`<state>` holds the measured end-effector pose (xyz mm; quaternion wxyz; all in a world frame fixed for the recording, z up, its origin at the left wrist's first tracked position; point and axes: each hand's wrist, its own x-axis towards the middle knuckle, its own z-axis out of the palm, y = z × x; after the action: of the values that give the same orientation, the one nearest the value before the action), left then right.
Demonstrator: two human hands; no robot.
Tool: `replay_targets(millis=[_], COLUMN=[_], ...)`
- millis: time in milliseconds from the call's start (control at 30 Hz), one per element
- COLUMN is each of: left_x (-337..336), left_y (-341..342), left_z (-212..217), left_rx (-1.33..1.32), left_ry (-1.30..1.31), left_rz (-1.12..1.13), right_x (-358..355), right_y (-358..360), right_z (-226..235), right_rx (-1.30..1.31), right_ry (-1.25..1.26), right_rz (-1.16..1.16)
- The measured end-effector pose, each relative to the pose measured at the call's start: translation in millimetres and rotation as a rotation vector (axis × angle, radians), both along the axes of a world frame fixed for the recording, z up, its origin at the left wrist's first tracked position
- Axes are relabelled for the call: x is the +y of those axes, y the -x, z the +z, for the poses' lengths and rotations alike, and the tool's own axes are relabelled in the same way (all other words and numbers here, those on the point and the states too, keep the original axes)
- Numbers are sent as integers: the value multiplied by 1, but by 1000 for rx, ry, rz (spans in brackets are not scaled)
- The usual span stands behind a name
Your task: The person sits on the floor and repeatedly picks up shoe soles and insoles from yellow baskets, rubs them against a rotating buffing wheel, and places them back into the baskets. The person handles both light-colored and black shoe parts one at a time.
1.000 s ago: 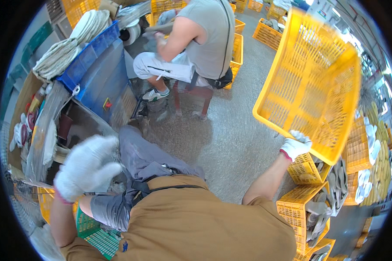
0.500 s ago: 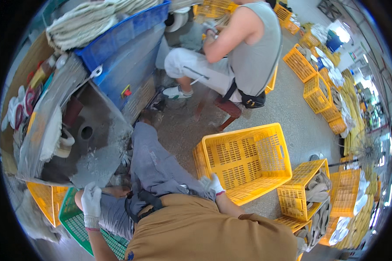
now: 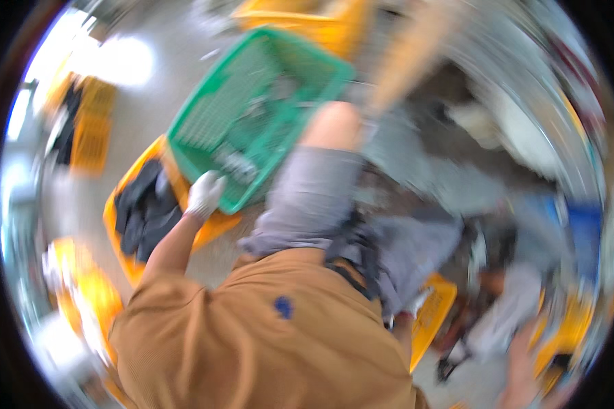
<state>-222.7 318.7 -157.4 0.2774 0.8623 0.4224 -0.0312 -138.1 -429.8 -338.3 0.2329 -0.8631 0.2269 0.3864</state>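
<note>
The picture is heavily blurred by motion. My left hand (image 3: 205,194), in a white glove, grips the near rim of a green mesh basket (image 3: 252,102) that is tilted up above my grey-trousered knee. Small dark items lie inside the basket. Just below it sits a yellow crate (image 3: 126,255) holding dark cloth (image 3: 143,204). My right hand (image 3: 408,310), also gloved, is low at my right side on the edge of another yellow crate (image 3: 436,300). My body mostly hides that hand.
More yellow crates (image 3: 89,129) stand on the grey floor at the left and lower left. Blurred grey, white and blue objects crowd the right side. A reddish object and another yellow crate (image 3: 559,334) lie at the lower right.
The view has swung round sharply. My left hand has taken hold of the green basket and raised it. The yellow crate in my right hand has come down to my right side.
</note>
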Motion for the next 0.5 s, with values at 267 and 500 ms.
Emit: replay_targets(millis=[267, 500], left_x=[-23, 38], left_y=[93, 146], left_z=[-13, -70], left_rx=[322, 327], left_ry=[-200, -10], left_rz=[243, 413], right_x=[13, -9], right_y=[-75, -95], right_z=[61, 78], right_rx=[106, 118], right_ry=[74, 142], right_rz=[92, 122])
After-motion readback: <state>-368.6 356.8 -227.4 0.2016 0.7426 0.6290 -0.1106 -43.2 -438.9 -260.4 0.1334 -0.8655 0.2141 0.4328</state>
